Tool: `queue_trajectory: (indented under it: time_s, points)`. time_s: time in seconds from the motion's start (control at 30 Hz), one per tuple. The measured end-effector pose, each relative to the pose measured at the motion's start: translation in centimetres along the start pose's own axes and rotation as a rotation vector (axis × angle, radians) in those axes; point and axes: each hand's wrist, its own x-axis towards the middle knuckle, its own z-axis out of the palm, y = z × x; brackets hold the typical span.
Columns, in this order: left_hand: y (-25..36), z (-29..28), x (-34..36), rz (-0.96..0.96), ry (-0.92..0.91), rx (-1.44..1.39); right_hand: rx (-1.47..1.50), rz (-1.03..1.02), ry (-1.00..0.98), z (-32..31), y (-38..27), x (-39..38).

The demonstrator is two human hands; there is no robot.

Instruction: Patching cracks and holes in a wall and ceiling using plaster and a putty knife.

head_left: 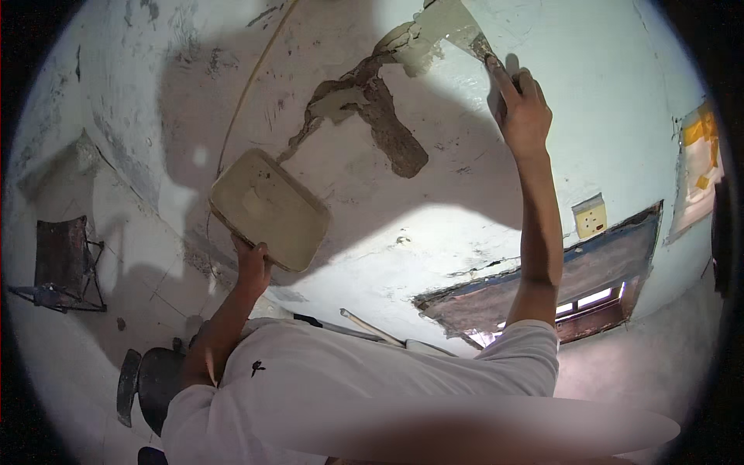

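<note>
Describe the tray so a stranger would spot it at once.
Start at the pale wall with the dark, ragged gouge. Below and left of the gouge, the left hand holds the tray by its lower edge. It is beige, shallow and rounded at the corners, unlike the scraper in the right hand.

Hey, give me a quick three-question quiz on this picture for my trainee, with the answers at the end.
1. Which hand holds the shallow tray?
2. True or false: the wall socket appears to the left of the tray in the picture.
3. Fill the gap: the right hand grips a flat-bladed ____.

Key:
1. The left hand, at the tray's lower edge.
2. False; it appears to the right of the tray.
3. Scraper.
</note>
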Motion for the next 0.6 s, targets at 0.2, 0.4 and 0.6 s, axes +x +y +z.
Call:
queue_trajectory:
  time_s: [0.2, 0.4, 0.6]
  points:
    - [0.1, -0.2, 0.1, -0.054, 0.093, 0.086, -0.013, -0.032, 0.024, -0.3, 1.5, -2.3]
    - [0.1, -0.4, -0.1, 0.004, 0.033, 0.084, 0.364, 0.040, 0.106, -4.9, 0.9, -2.4]
    - [0.1, -0.2, -0.1, -0.004, 0.058, 0.080, 1.059, 0.599, -0.114, -4.3, 2.7, 0.0]
